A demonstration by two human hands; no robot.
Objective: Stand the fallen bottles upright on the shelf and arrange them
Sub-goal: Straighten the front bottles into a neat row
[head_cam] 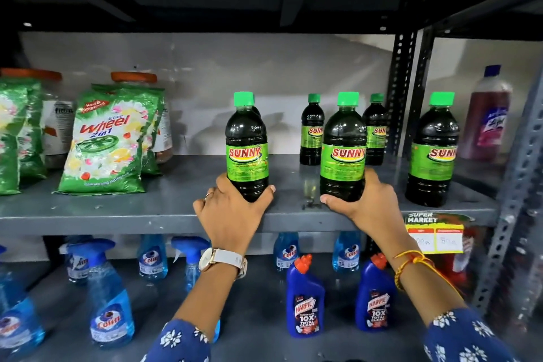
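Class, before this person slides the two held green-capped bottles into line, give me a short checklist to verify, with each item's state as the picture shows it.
1. Left hand grips the left bottle at its base: ok.
2. Right hand grips the middle bottle at its base: ok.
3. Both held bottles upright, labels forward: ok.
4. Front bottles evenly spaced with the right bottle: not ok.
5. Any bottle lying down on the shelf: none visible, ok.
6. Caps tightly closed: cannot tell.
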